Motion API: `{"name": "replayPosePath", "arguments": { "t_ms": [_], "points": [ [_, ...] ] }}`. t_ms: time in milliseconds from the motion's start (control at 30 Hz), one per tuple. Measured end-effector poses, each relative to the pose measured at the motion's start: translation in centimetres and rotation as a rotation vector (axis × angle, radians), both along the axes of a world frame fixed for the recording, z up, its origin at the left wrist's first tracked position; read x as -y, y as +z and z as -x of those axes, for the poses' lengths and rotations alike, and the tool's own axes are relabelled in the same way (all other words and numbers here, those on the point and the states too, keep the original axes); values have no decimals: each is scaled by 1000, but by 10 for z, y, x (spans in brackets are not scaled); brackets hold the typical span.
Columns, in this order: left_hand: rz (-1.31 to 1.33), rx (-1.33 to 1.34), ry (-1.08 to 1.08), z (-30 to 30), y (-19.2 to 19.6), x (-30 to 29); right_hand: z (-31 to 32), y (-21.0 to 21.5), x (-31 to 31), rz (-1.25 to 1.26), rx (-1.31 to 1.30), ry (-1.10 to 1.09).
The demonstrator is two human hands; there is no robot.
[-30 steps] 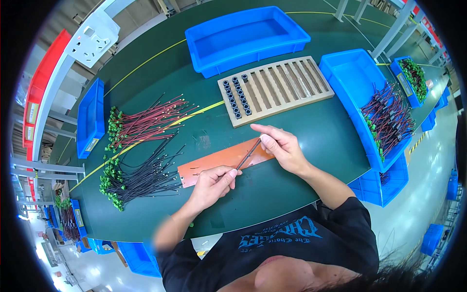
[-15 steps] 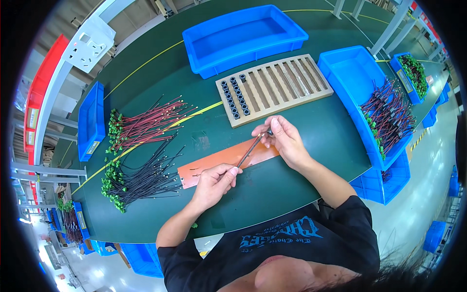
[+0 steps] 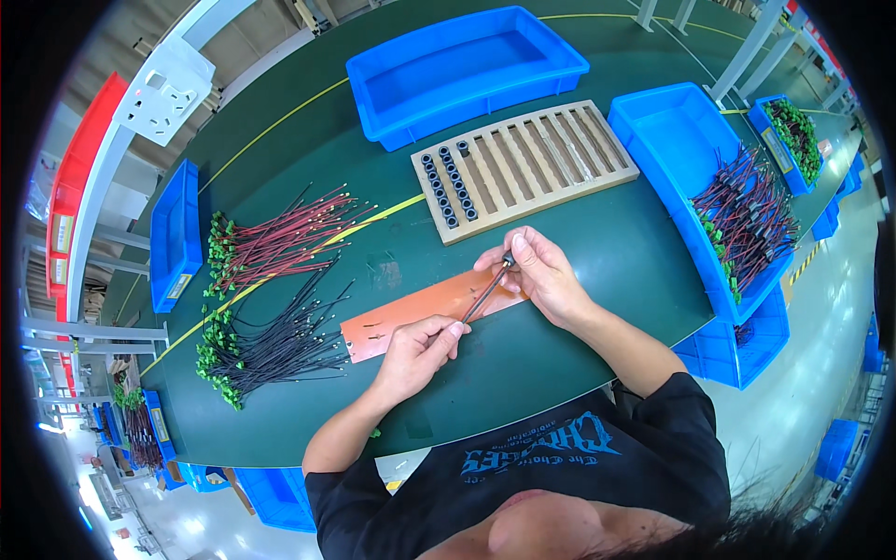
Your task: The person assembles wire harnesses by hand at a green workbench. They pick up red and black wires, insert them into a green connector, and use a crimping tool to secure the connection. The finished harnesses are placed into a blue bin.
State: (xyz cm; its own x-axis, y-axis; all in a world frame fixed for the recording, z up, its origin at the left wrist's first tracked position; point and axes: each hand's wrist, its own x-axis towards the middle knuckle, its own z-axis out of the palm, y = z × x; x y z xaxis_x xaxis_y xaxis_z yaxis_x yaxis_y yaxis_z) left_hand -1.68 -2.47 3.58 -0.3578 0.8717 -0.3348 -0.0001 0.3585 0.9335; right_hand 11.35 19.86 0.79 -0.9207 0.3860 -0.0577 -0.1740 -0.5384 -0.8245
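Between my two hands runs a thin bundle of dark wires (image 3: 482,299), slanting up to the right. My left hand (image 3: 409,362) pinches its lower end between thumb and fingers. At the upper end, my right hand (image 3: 546,280) grips a small black cylindrical part (image 3: 509,258) against the wire tips. Whether the tips sit inside it I cannot tell. An orange strip (image 3: 383,329) lies on the table under both hands. Beyond them a tan slotted rack (image 3: 523,207) holds similar black parts (image 3: 430,191) in its left slots. A bit of green (image 3: 375,433) shows below my left wrist.
Red wires (image 3: 289,233) and black wires (image 3: 280,345) with green connectors lie in two piles at left. A big blue tray (image 3: 467,107) stands at the back. Another blue bin (image 3: 695,238) at right holds assembled wires (image 3: 747,215). The green table's (image 3: 579,369) curved edge is close to me.
The black part has come into clearer view at the wire tips as my right hand turned and shifted slightly left. My left hand keeps its pinch, moved a little right.
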Motion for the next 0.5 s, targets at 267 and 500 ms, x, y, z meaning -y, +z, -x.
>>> {"name": "replayPosePath", "arguments": {
  "t_ms": [267, 500],
  "points": [
    [-51, 107, 32, -7, 1, -10, -2, 0, 24, 5, -69, 175],
    [-110, 226, 69, -12, 5, -13, -4, 4, 28, 203, -102, 172]
  ]
}}
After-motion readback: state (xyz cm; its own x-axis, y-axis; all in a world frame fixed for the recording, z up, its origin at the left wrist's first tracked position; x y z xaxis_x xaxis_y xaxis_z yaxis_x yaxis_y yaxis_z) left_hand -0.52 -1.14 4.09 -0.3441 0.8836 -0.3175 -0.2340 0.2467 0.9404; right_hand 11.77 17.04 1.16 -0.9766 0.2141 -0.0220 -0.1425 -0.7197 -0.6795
